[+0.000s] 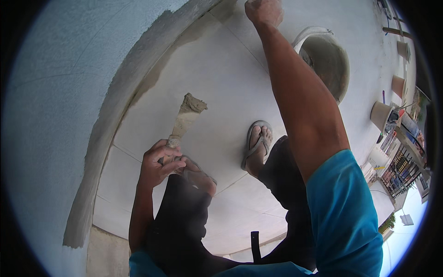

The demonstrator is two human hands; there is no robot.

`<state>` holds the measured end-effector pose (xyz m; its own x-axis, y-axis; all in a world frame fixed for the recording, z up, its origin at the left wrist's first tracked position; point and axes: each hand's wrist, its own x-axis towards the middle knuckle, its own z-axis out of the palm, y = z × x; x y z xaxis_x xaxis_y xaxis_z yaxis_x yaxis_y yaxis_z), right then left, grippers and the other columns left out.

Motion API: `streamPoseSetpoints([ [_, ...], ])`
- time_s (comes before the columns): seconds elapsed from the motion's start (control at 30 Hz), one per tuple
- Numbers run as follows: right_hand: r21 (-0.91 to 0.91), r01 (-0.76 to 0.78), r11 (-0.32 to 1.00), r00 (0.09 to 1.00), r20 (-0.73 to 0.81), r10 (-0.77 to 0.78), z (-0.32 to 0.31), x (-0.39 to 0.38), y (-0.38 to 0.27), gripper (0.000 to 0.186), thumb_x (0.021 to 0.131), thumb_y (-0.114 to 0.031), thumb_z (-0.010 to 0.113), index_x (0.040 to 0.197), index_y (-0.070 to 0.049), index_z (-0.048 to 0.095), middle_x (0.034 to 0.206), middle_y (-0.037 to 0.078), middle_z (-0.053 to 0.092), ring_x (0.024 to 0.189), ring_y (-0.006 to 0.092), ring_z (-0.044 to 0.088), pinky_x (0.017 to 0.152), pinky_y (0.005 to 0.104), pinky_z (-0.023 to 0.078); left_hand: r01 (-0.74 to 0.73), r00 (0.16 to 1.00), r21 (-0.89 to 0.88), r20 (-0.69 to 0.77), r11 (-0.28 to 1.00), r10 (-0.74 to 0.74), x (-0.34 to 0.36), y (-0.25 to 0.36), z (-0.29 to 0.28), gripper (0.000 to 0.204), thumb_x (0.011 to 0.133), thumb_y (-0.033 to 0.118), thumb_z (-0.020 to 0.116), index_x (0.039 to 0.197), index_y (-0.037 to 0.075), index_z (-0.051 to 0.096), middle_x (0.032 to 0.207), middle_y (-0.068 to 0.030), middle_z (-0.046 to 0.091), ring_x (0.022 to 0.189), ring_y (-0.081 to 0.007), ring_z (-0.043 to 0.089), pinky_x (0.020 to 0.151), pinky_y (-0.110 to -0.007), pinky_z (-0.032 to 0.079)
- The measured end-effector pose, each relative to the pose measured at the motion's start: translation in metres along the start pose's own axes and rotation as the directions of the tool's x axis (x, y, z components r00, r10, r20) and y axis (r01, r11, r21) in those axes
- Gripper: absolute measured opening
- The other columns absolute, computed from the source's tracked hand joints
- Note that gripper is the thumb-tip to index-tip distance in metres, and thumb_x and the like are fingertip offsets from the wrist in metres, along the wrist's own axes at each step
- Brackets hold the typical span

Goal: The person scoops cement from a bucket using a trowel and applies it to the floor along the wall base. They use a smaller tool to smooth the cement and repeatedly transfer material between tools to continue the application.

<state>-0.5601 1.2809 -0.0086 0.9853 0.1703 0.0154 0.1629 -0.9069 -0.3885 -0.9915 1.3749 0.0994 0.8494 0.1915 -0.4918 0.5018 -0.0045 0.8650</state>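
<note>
Left hand (160,161): grip pinching the handle of a flat, flared putty knife (185,117), grey paste on its blade tip, held over the floor between its wall-side edge and the right foot in a grey thong sandal (256,144). Right hand (265,13): fingers curled, contents cannot be told. Risks, my judgement: a tilted blade could shed paste; a loose pinch could let it turn; a careless step could knock the round, pale, grey-lined bucket (341,64). Surface: pale, large-tiled floor (221,78), damp-looking patch (154,76) along that edge. Room: light-blue textured wall (50,92), grey band (106,124) at its base; tan pots (380,113) toward the floor's far right.
</note>
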Motion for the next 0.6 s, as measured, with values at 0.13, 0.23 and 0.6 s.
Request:
streamPoseSetpoints([
  [0.13,-0.1,0.206,0.974,0.968,-0.127,-0.217,0.023,0.037,0.019,0.027,0.084,-0.015,0.057,0.11,-0.013,0.063,0.098,0.015,0.068,0.094,0.037,0.063,0.082,0.0489,0.049,-0.019,0.998,-0.046,0.066,0.999,0.022,0.011,-0.014,-0.018,0.036,0.063,0.011,0.091,0.092,0.006,0.071,0.093,-0.0093,0.066,0.084,-0.0173,0.064,0.07,-0.031,0.052],
  [0.23,-0.163,0.208,0.964,0.976,-0.031,-0.216,0.044,0.067,0.041,0.024,0.084,-0.015,0.058,0.107,-0.012,0.064,0.097,0.015,0.069,0.095,0.0364,0.063,0.083,0.0462,0.049,-0.065,0.989,-0.059,0.126,0.996,0.072,0.02,-0.008,-0.031,0.039,0.06,0.015,0.093,0.092,0.006,0.072,0.092,-0.0091,0.066,0.081,-0.0165,0.064,0.065,-0.029,0.05],
  [0.6,-0.12,0.337,0.934,0.937,0.138,-0.32,0.063,-0.045,0.003,0.03,0.081,-0.015,0.058,0.11,-0.013,0.065,0.099,0.015,0.069,0.102,0.0321,0.062,0.087,0.0471,0.051,-0.33,0.941,0.059,0.099,0.942,0.323,0.04,-0.002,-0.048,0.043,0.056,0.022,0.095,0.087,0.007,0.07,0.091,-0.0124,0.069,0.075,-0.0169,0.064,0.058,-0.026,0.048],
])
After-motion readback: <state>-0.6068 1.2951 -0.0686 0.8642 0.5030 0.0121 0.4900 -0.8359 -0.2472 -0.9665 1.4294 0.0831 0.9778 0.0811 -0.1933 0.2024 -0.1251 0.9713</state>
